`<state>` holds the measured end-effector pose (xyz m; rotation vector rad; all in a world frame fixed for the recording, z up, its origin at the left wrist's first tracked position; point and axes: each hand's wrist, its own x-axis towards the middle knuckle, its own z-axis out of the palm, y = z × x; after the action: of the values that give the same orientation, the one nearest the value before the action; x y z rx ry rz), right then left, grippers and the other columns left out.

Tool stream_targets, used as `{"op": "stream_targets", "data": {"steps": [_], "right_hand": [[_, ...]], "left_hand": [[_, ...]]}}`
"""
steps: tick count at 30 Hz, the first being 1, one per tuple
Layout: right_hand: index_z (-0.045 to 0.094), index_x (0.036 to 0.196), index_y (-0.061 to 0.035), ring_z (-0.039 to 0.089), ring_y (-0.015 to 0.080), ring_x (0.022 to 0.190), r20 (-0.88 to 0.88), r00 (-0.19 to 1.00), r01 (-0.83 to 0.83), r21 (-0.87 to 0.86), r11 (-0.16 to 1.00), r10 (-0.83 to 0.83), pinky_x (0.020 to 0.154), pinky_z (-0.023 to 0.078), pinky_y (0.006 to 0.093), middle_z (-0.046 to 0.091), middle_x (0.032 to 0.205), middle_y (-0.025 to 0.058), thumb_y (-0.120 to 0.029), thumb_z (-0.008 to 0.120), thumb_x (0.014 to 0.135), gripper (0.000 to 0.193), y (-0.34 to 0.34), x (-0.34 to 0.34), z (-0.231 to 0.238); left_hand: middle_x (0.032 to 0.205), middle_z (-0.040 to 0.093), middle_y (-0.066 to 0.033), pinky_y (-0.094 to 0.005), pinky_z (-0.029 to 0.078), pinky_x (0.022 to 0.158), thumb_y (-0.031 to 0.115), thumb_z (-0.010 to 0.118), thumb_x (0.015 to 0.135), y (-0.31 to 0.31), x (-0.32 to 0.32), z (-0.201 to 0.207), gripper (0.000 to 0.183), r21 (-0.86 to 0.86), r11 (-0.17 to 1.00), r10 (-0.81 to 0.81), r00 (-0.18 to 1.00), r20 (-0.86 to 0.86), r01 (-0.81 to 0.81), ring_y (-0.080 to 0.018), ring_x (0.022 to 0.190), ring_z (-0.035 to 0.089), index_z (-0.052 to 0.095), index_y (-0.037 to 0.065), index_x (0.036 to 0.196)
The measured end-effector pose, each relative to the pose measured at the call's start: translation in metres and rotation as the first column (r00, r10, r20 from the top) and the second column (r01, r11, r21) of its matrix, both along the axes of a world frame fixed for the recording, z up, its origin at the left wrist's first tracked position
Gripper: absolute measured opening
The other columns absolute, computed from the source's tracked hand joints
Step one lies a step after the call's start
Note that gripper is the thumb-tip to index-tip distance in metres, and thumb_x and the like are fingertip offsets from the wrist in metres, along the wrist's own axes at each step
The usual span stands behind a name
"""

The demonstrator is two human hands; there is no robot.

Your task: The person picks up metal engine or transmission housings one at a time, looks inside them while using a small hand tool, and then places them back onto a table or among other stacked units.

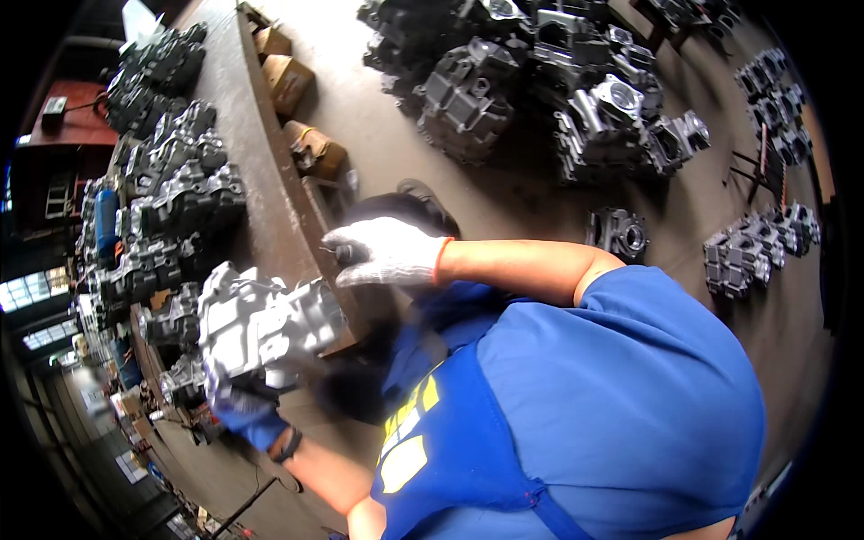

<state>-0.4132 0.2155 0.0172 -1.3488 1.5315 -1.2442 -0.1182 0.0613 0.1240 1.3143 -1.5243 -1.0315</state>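
Observation:
My left hand (241, 407), in a blue glove with a dark band at the wrist, grips the lower edge of a silver cast-metal housing (256, 328). Motion smears the hand and part of the housing, which is tilted beside the bench end. A white glove with an orange cuff covers my right hand (387, 252). Its fingers are curled around a small dark cylindrical thing (344, 255), mostly hidden, whose kind I cannot make out. This hand is over the bench edge, just right of the housing and apart from it.
Rows of similar housings (184, 193) stand along the left of the long metal bench (256, 153). Wooden blocks (288, 83) lie along its right side. More housings (468, 99) are grouped on the floor, with a single one (617, 232) nearer. A blue bottle (106, 220) stands among the parts.

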Motion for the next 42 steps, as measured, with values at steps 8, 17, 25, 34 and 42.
{"op": "stream_targets", "data": {"steps": [8,17,25,34,42], "right_hand": [[0.059,0.133,-0.0032,0.064,0.0168,0.105,0.45,0.892,0.008,-0.119,0.993,0.046,0.092,0.053,0.0314,0.069,0.115,0.0101,-0.016,0.078,0.08,0.058,0.086,-0.044,0.04],[0.073,0.103,-0.0004,0.06,0.0068,0.061,0.441,0.628,0.52,0.376,0.767,-0.642,0.054,0.048,0.0228,0.069,0.078,0.0019,-0.016,0.071,0.083,0.025,0.219,-0.098,0.057],[0.063,0.129,-0.011,0.064,0.0268,0.112,-0.425,0.56,0.808,0.47,0.355,-0.711,0.098,0.05,0.0355,0.067,0.122,0.0126,-0.021,0.077,0.075,0.056,0.347,-0.126,-0.083],[0.072,0.107,-0.0042,0.067,0.0186,0.089,-0.29,0.607,0.608,0.769,0.197,-0.74,0.08,0.053,0.0333,0.072,0.1,0.005,-0.039,0.058,0.094,0.039,0.486,-0.17,-0.263],[0.072,0.106,-0.0043,0.065,0.0171,0.078,-0.031,0.443,0.504,0.835,0.22,-0.896,0.072,0.053,0.0326,0.071,0.088,0.0067,-0.021,0.074,0.084,0.027,0.439,-0.22,-0.278]], "left_hand": [[0.137,0.057,-0.0202,-0.0428,0.041,0.11,0.022,0.065,0.092,0.037,-0.047,0.015,0.055,-0.618,0.543,-0.028,0.748,0.663,0.568,-0.0338,0.125,0.055,0.049,-0.003,0.139],[0.146,0.051,-0.0202,-0.0416,0.041,0.111,0.029,0.039,0.106,0.092,-0.219,-0.056,0.05,0.52,0.587,-0.533,0.779,-0.329,0.621,-0.0308,0.129,0.055,0.042,0.001,0.147],[0.151,0.045,-0.0196,-0.0415,0.036,0.116,0.031,0.034,0.108,0.023,-0.148,-0.091,0.052,0.512,0.522,-0.533,0.729,-0.429,0.682,-0.031,0.139,0.046,0.039,0.0,0.15],[0.115,0.072,-0.0073,-0.0287,0.052,0.088,0.028,0.054,0.102,0.009,-0.036,-0.112,0.031,0.494,0.811,-0.13,0.921,-0.367,0.312,-0.0165,0.103,0.068,0.067,0.007,0.121],[0.126,0.069,-0.0062,-0.0391,0.041,0.104,0.044,0.055,0.1,0.007,0.006,-0.131,0.041,0.518,0.825,0.048,0.886,-0.462,0.226,-0.0218,0.117,0.062,0.065,0.015,0.127]]}}
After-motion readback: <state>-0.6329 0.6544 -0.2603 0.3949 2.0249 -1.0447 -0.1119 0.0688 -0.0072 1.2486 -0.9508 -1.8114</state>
